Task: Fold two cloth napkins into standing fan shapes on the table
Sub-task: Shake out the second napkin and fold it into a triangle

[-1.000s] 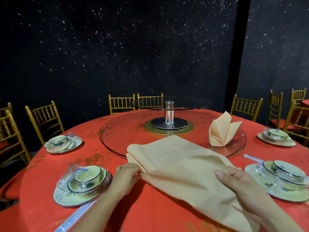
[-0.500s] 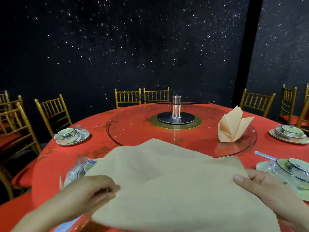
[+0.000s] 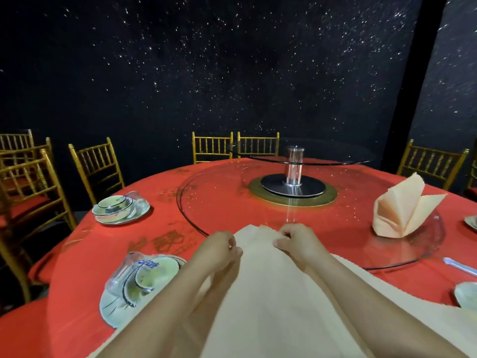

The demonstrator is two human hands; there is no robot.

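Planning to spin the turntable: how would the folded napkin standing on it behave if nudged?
Likely light and floppy: the folded napkin stands only on its own folds, so it may topple. The glass turntable looks smooth, so it might slide too.

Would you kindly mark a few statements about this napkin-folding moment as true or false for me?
1. Both the left hand and the right hand pinch the beige napkin at its far edge. True.
2. The folded fan napkin lies flat beside the left hand. False: it stands upright on the glass turntable, off to the right.
3. A tableware set sits just left of the left hand. True.
4. The chairs are silver. False: they are gold.
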